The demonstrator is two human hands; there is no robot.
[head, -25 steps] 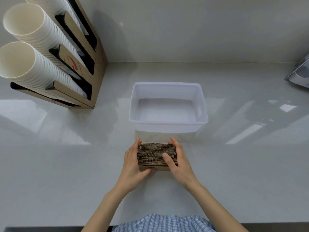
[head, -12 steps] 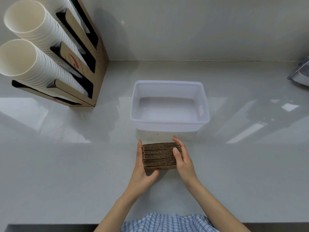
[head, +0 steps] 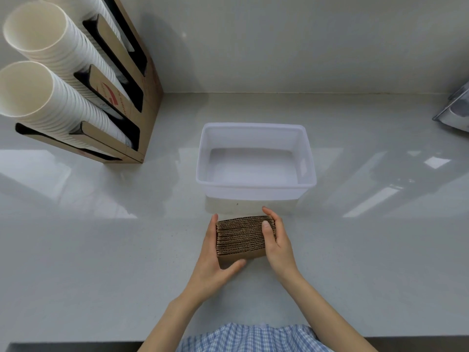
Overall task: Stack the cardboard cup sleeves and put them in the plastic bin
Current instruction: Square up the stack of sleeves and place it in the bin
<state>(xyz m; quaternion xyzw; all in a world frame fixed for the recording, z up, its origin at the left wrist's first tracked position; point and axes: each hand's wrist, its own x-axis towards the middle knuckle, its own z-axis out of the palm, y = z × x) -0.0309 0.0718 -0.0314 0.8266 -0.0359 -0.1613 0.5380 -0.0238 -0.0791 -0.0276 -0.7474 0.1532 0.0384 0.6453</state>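
Observation:
A tidy stack of brown corrugated cardboard cup sleeves (head: 239, 236) stands on edge on the grey counter, just in front of the white plastic bin (head: 256, 191). My left hand (head: 212, 262) presses the stack's left end, thumb under its near face. My right hand (head: 275, 240) grips the right end, thumb on top. The bin is open-topped and holds nothing.
A cardboard cup dispenser (head: 132, 80) with long rows of white paper cups (head: 48, 80) stands at the back left. A metal object (head: 454, 113) shows at the right edge. The counter's front edge (head: 76, 344) runs along the bottom, by my checked shirt.
The sleeves have been squeezed from a loose bundle into a squarer, tighter stack. Both hands have shifted slightly toward the bin while still holding it.

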